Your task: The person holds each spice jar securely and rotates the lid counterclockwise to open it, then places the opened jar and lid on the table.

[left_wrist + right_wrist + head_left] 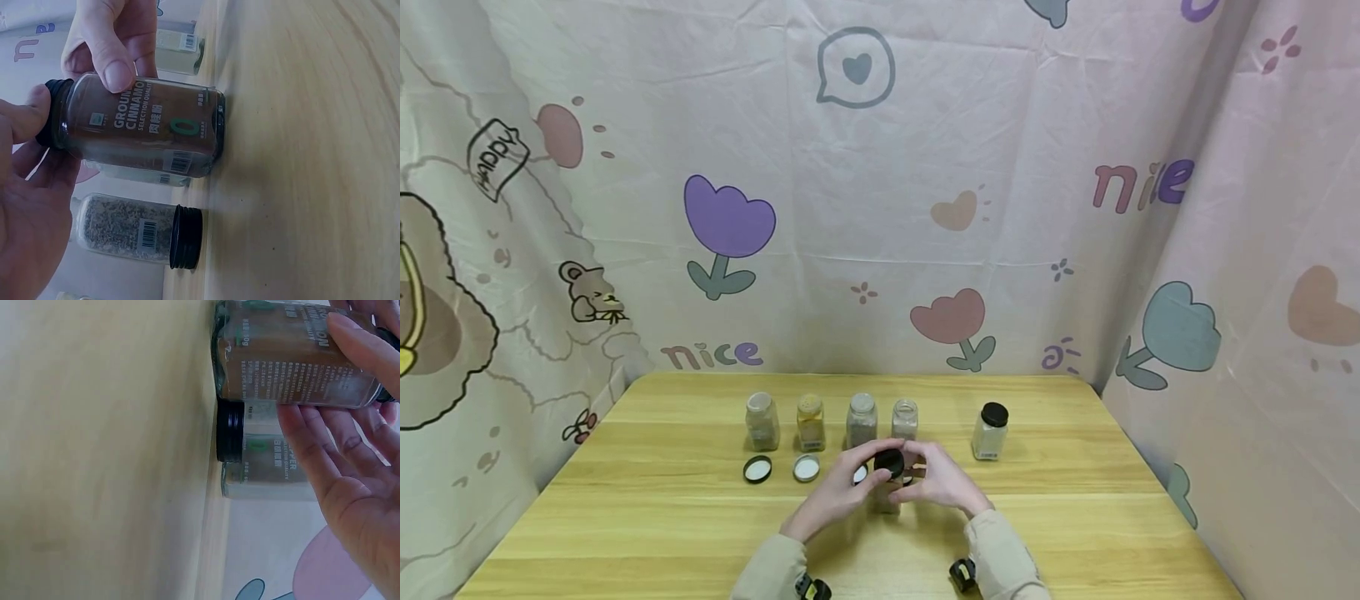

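**Ground cinnamon jar (159, 140): Two-Handed Hold at Cap and Body**

Nearest the viewer, pale beige sleeves (771, 571) covered the forearms, and a black wrist unit (812, 588) showed at each wrist. Forward of these, both hands met at the jar. The left hand (841, 487) pinched the black cap (889, 461) between thumb and fingers. The right hand (943, 482) gripped the glass body below it, thumb pressed on the front label. The jar stood upright within the grip, brown contents visible (contact between its base and the wooden tabletop (662, 521) could not be confirmed).

Just behind the grip, two loose lids (860, 475) were partly hidden by the hands. To the left of the grip, two further lids (806, 468) lay flat, pale inner faces upward. Beyond the lids, four uncapped jars (862, 422) stood in a row: two directly past the grip, two farther left. To the right of the grip and beyond it, a black-capped jar (990, 435) stood apart. Farthest away, a printed curtain (865, 167) hung behind the tabletop.
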Demonstrator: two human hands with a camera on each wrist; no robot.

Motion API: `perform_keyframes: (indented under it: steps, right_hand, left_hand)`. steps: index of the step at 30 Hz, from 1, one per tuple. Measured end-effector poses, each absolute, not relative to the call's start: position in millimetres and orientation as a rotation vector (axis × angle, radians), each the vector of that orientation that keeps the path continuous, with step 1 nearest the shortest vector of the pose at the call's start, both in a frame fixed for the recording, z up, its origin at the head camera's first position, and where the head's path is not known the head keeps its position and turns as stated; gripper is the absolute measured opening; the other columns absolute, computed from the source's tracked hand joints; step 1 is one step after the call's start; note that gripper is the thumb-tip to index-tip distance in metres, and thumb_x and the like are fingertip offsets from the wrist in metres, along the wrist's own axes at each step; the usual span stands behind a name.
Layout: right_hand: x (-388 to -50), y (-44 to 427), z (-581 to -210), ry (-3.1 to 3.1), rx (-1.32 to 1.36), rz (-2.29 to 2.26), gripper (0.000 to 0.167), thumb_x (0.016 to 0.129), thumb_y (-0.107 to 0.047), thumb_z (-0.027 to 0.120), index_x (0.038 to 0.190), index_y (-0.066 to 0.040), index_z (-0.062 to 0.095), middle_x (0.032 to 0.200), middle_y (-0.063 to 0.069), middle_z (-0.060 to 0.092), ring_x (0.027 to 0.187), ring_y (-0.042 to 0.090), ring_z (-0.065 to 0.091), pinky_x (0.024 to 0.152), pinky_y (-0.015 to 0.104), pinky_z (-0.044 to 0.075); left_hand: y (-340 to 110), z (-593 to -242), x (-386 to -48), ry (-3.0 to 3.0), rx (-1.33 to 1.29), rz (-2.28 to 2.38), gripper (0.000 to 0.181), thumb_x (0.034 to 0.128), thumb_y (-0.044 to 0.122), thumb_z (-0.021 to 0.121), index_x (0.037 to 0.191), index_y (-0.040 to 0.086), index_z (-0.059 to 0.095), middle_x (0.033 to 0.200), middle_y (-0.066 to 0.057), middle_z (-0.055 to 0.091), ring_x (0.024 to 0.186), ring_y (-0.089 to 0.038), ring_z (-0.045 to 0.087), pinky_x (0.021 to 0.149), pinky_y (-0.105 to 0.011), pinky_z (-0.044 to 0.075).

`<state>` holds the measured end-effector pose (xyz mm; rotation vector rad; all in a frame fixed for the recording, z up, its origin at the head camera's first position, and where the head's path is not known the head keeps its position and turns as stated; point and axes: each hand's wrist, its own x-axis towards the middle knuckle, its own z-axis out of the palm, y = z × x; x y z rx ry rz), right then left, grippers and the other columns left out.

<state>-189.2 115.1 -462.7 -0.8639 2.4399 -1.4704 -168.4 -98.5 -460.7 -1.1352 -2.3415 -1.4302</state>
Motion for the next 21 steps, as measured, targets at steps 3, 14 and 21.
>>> perform_keyframes:
  steps: [3,14,21]
  right_hand:
    - [-190.1,115.1,-463.0,2.463,-0.858,-1.455,0.05,0.073,-0.014,0.089,0.118,-0.008,0.067,0.1,0.003,0.07,0.097,0.019,0.068,0.092,0.023,0.058]
    - [-190.6,113.0,-465.2,2.465,-0.858,-1.491,0.051,0.073,-0.011,0.089,0.118,-0.004,0.066,0.1,0.006,0.068,0.098,0.02,0.068,0.094,0.032,0.061]
    - [-191.2,112.3,-466.5,2.405,-0.869,-1.521,0.047,0.076,-0.01,0.087,0.119,-0.005,0.067,0.106,0.008,0.07,0.099,0.015,0.067,0.097,0.025,0.058]
  left_hand:
    - [-98.0,-461.8,-170.7,-2.314,-1.143,-1.379,0.038,0.0979,0.012,0.063,0.135,0.005,0.059,0.132,-0.015,0.067,0.118,-0.03,0.067,0.1,-0.036,0.058]
    - [-93.8,-464.7,-170.4,-2.242,-1.093,-1.243,0.036,0.0917,0.009,0.071,0.127,0.006,0.064,0.122,-0.009,0.067,0.112,-0.025,0.065,0.094,-0.033,0.06]
    - [-88.0,-467.1,-165.4,-2.271,-0.889,-1.209,0.042,0.0873,0.023,0.079,0.124,0.007,0.068,0.119,-0.004,0.065,0.111,-0.019,0.061,0.092,-0.035,0.059]
